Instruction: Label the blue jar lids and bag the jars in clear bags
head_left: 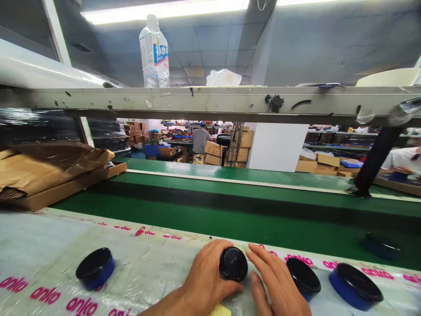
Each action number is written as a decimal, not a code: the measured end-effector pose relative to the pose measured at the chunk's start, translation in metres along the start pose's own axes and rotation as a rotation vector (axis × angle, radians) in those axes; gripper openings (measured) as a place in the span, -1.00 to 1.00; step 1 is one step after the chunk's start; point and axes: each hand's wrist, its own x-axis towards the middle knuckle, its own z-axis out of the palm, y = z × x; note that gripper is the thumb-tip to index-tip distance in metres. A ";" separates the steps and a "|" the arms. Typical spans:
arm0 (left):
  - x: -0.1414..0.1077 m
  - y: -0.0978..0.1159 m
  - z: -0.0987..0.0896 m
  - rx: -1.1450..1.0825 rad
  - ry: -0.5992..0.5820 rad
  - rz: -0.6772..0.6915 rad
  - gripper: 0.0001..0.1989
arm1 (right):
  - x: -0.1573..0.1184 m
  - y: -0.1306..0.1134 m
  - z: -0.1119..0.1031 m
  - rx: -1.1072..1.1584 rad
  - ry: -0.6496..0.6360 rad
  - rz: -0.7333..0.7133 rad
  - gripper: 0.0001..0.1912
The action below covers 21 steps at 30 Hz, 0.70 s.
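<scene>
Closest to the camera, the left hand (204, 276) curls its fingers and thumb around a black round piece (233, 263), gripping it just above the table (148, 263) with its flat face showing. Just to the right of that piece, the right hand (279, 285) is partly open, fingers loosely extended and a little apart, with nothing visible in its hold. A scrap of something yellow (221, 310) shows beneath the left hand. Beside the right hand stand two black-topped blue rounds (355, 285), set near each other, and a similar round (95, 268) rests well off to the left. Clear plastic with pink "anko" lettering covers the table. Beyond its edge runs a green belt (197, 210), with another dark round (381, 245) lying on it at the right. At the left, brown paper (52, 164) fills a shallow cardboard tray (75, 186). Overhead, a clear bottle (154, 55) stands on a metal shelf (210, 100); farther back, a person in a grey shirt (200, 140) faces away among boxes.
</scene>
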 end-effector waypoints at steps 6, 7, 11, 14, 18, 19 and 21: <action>0.004 -0.005 0.000 -0.017 0.009 -0.022 -0.48 | 0.006 -0.008 0.000 -0.161 -0.114 -0.254 -0.56; 0.004 -0.005 -0.001 -0.018 0.000 -0.027 -0.47 | 0.008 -0.009 -0.001 -0.196 -0.109 -0.261 -0.53; 0.004 -0.002 -0.004 -0.015 -0.023 -0.016 -0.38 | 0.013 -0.010 -0.007 -0.250 -0.073 -0.202 -0.50; 0.003 0.001 -0.004 -0.015 -0.021 0.000 -0.40 | 0.014 -0.014 -0.009 -0.214 -0.076 -0.173 -0.53; 0.005 0.004 -0.005 -0.007 -0.018 0.021 -0.49 | 0.014 -0.019 -0.001 -0.203 -0.124 -0.177 -0.52; 0.005 0.004 -0.005 -0.008 -0.022 0.018 -0.50 | 0.014 -0.017 0.000 -0.210 -0.126 -0.172 -0.54; 0.006 0.005 -0.007 -0.004 -0.031 -0.004 -0.49 | 0.015 -0.011 0.000 -0.214 -0.105 -0.148 -0.62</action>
